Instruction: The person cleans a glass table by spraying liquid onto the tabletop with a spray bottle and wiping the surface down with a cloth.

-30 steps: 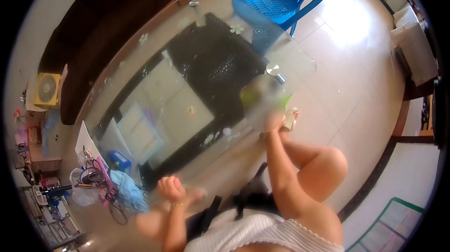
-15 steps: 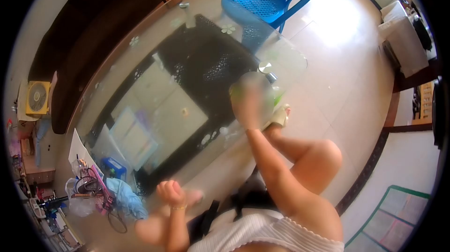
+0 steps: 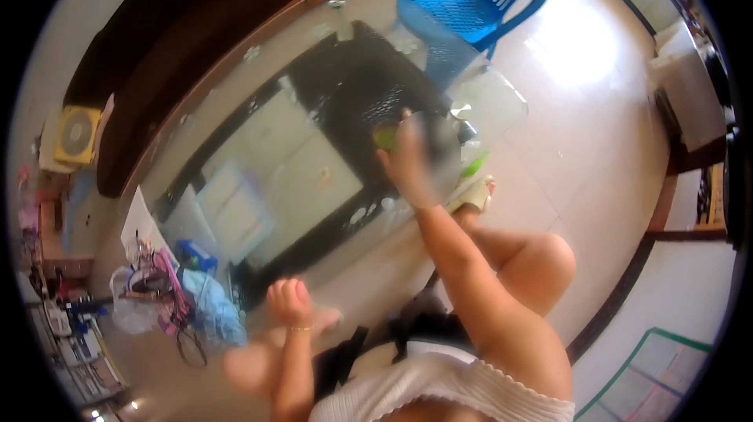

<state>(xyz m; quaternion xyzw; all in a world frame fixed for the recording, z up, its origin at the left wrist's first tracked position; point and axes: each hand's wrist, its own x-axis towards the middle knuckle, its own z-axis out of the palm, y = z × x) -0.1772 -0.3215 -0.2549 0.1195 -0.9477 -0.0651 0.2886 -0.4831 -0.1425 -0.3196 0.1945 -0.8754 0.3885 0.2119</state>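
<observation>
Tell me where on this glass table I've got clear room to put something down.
The glass table looks bare at its right-hand corner beside the round metal disc, and mostly so across the middle, between the right hand and the pale sheets. The end at bottom left is crowded with a blue box, a light-blue cloth and tangled clutter.

Near the dial's centre, the right hand (image 3: 409,167) blurs — its grip can't be told; toward one o'clock, the top edge crops the blue chair (image 3: 455,12).
</observation>
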